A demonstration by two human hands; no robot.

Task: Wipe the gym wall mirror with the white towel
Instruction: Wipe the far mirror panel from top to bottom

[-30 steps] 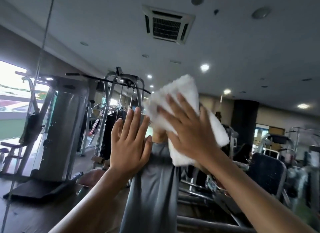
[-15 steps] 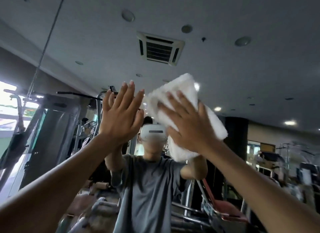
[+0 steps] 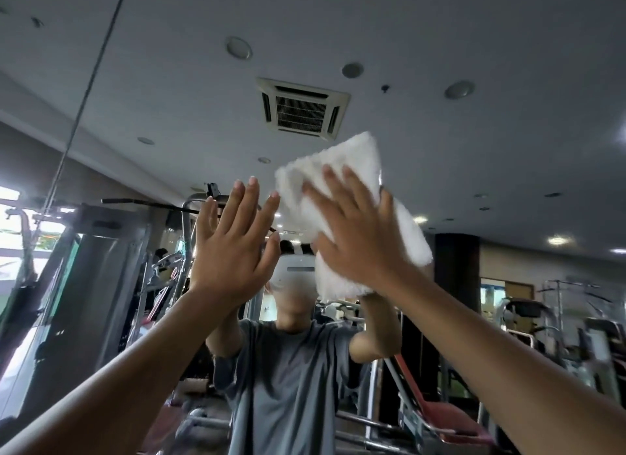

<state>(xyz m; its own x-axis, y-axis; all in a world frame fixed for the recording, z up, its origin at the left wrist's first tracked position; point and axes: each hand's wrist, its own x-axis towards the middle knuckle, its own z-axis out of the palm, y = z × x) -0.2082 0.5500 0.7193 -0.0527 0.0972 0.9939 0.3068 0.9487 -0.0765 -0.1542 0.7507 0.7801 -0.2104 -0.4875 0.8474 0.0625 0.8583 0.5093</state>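
Note:
The wall mirror (image 3: 474, 170) fills the view and reflects the gym ceiling and machines. A folded white towel (image 3: 359, 159) lies flat against the glass at head height. My right hand (image 3: 355, 237) presses it there with straight, spread fingers; the towel sticks out above and to the right of the hand. My left hand (image 3: 233, 248) is flat on the bare glass just left of the towel, fingers straight and pointing up. Between my arms the mirror shows my reflection in a grey shirt (image 3: 291, 380), wearing a headset.
A vertical seam (image 3: 84, 95) between mirror panels runs down the left side. The reflection shows a cable machine (image 3: 101, 285) at left, a red bench (image 3: 440, 417) at lower right, and treadmills at far right.
Both hands have slid upward on the glass, the right one carrying the towel with it. My view has tilted up, so more ceiling shows.

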